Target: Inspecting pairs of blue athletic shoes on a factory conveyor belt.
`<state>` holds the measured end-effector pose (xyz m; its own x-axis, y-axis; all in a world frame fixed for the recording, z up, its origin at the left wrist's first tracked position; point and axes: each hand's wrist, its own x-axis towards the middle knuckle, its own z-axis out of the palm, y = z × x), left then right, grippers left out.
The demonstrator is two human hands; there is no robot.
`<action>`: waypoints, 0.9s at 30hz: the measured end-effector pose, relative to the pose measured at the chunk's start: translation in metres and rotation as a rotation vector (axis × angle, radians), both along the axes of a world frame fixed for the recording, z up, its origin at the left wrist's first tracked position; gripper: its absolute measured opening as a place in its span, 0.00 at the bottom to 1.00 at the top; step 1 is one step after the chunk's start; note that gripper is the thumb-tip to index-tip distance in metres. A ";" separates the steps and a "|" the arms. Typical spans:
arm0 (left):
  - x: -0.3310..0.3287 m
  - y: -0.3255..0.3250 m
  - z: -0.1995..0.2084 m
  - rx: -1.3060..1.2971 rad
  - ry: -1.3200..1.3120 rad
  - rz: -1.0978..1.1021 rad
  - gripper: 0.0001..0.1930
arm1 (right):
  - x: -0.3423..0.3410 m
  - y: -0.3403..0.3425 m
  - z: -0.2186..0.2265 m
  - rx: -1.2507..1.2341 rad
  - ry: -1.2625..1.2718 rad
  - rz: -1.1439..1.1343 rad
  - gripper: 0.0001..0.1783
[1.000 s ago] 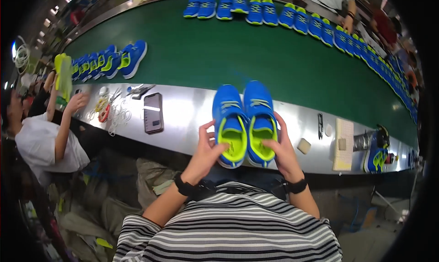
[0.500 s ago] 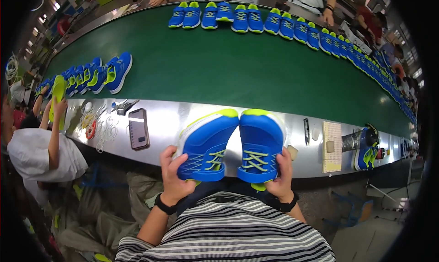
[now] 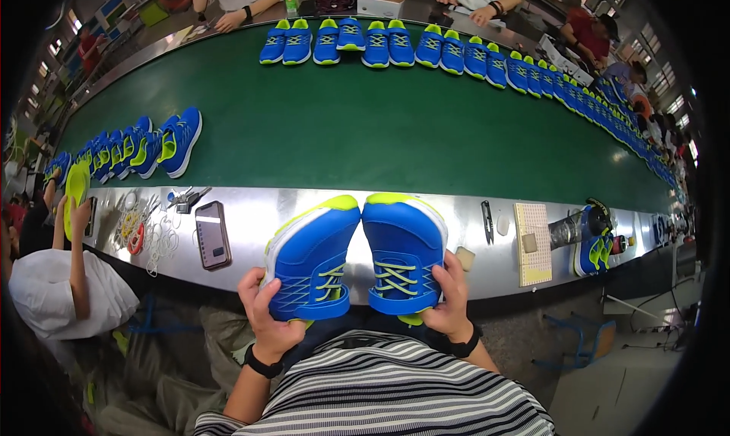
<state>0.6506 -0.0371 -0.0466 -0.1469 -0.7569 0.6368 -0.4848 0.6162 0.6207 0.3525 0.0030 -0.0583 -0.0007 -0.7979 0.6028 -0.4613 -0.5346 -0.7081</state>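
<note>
Two blue sneakers are held side by side over the near metal edge of the bench, toes pointing away from me. My left hand [image 3: 272, 312] grips the left sneaker [image 3: 313, 255] by its outer side and heel, with the thumb near the collar. The right sneaker [image 3: 406, 249] is held the same way in my right hand [image 3: 447, 303]. Both have lime toe tips, white soles, pale green crossed laces and a blue strap across the opening. Their toes come close together but stay apart. Fingers under the shoes are partly hidden.
A green conveyor belt [image 3: 304, 132] carries a long row of sneakers [image 3: 454, 54] along its far side and a cluster [image 3: 179, 143] at left. On the metal ledge lie a phone [image 3: 212, 236], cords [image 3: 158, 242], a pen-like tool [image 3: 487, 221] and a yellowish pad [image 3: 533, 246]. Co-workers sit around.
The view has shifted, so the belt and ledge appear lower and further left. Both hands still hold the sneakers, whose toes are slightly further apart in the picture.
</note>
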 end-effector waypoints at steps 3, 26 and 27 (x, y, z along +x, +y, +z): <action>-0.006 0.000 -0.005 0.087 0.099 0.036 0.40 | 0.005 -0.001 0.001 0.052 -0.021 -0.021 0.43; -0.029 -0.092 0.025 -0.270 -1.046 -0.656 0.12 | 0.025 -0.039 -0.035 0.437 -0.053 0.093 0.26; -0.023 -0.091 0.033 -0.273 -1.045 -0.648 0.12 | 0.022 -0.036 -0.035 0.346 0.043 -0.011 0.24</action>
